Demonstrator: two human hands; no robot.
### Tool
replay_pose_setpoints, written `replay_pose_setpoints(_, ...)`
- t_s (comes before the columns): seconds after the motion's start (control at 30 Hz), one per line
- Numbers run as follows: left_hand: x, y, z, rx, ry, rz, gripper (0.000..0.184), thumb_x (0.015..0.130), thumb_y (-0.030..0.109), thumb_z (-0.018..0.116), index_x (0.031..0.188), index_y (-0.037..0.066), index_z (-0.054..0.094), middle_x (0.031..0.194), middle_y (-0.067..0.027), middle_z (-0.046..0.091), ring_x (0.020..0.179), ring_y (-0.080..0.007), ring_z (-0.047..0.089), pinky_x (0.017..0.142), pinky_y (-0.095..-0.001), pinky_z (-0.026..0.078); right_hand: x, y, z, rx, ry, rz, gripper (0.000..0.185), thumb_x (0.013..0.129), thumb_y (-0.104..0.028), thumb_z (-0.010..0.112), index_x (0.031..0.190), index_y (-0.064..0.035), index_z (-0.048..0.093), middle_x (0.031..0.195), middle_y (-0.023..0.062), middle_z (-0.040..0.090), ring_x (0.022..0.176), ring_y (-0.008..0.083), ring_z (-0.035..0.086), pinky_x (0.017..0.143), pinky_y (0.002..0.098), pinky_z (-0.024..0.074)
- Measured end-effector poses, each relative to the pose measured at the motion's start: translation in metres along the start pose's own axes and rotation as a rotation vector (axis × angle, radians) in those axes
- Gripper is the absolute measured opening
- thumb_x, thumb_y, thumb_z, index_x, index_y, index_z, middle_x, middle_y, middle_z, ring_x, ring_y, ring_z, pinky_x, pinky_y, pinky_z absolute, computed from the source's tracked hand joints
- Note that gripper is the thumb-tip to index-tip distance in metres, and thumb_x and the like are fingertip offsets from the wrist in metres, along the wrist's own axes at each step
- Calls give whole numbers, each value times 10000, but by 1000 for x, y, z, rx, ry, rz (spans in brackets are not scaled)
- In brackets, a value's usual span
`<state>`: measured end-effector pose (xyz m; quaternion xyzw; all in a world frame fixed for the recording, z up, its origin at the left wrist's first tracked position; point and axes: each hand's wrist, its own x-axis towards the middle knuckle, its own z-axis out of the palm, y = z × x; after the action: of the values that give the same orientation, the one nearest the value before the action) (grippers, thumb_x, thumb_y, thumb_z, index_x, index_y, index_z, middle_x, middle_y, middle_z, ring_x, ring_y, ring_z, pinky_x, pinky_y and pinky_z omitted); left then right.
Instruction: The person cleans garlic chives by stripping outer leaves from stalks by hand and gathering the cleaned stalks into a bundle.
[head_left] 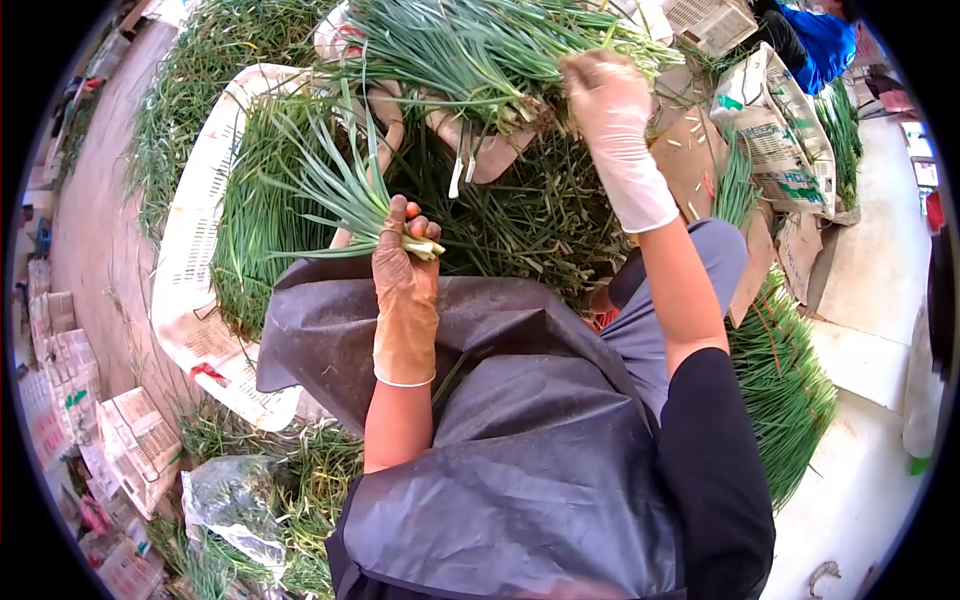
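Observation:
My left hand (402,262), in a soiled, thin glove, is closed around a small bunch of green onions (350,205) near their pale root ends. Their leaves fan out up and to the left. My right hand (608,95), in a pale glove, is at the near right side of a large heap of green onions (450,50). Its fingers are curled together, and whatever they may hold is hidden. A dark apron (520,460) covers my lap.
A white plastic crate (180,270) full of thin green stalks (265,210) stands at my left. Leaf scraps (550,210) lie below the heap. Bundled greens (780,390) are at my right. A person in blue (820,45) is at the upper right.

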<state>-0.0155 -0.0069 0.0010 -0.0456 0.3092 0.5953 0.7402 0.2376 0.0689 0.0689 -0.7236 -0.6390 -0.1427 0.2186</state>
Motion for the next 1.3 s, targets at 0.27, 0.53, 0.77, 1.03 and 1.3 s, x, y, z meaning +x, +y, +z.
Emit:
replay_pose_setpoints(0.27,-17,-28,13,221,-73,-114,333,787,146,686,1054,-5,557,771,-38,580,518,-59,448,500,-203,366,-88,-58,-43,1063,-236,493,198,849,-188,606,850,8,637,640,8,570,591,45,463,542,207,394)
replay_pose_setpoints(0.53,-16,-41,6,412,115,-146,179,744,128,722,876,53,628,717,-23,611,525,-64,511,445,-168,390,-164,-75,-17,773,-186,129,104,811,-130,618,793,-39,571,674,105,573,565,259,580,514,314,451)
replay_pose_setpoints(0.77,-23,30,34,100,-216,290,203,859,143,585,1021,24,560,814,-59,575,694,-139,561,585,-253,458,-146,-18,2,22,-549,-53,371,773,-204,598,1121,-100,522,1023,119,546,914,284,561,725,381,475)
replay_pose_setpoints(1.03,13,-2,-14,-33,73,-126,163,839,176,618,929,72,530,599,13,457,452,-87,372,436,-228,309,-33,-45,34,70,32,-165,130,812,-218,585,857,-112,645,715,49,611,633,230,607,571,317,478)
replay_pose_setpoints(1.3,-9,-53,6,204,-5,-153,259,782,134,683,984,8,582,731,-50,604,490,-106,475,467,-217,380,-124,-64,1,1236,-352,574,158,841,-130,599,755,3,611,610,16,567,541,56,497,506,206,399)
